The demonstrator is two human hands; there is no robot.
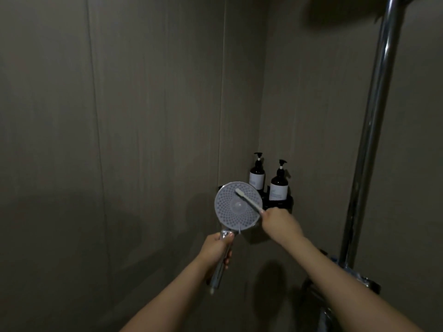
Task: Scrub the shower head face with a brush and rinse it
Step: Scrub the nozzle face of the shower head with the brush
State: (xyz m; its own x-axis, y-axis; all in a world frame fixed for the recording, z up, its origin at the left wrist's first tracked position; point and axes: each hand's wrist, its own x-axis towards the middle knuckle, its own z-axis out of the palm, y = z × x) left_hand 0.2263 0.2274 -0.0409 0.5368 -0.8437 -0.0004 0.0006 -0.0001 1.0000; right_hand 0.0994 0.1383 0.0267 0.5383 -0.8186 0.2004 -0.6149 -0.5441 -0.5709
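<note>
A round hand shower head (pixel 230 212) with a pale, dotted face is turned toward me in the middle of the view. My left hand (pixel 217 251) grips its chrome handle just below the head. My right hand (pixel 279 220) holds a white toothbrush-like brush (pixel 249 200) by its handle. The brush lies across the upper right of the face, its bristle end touching the nozzles near the top.
Two dark pump bottles (pixel 278 184) stand on a black corner shelf (pixel 287 203) just behind the shower head. A chrome riser pipe (pixel 374 130) runs up the right wall, with the mixer fitting (pixel 347 271) below it. Grey wall panels surround the space.
</note>
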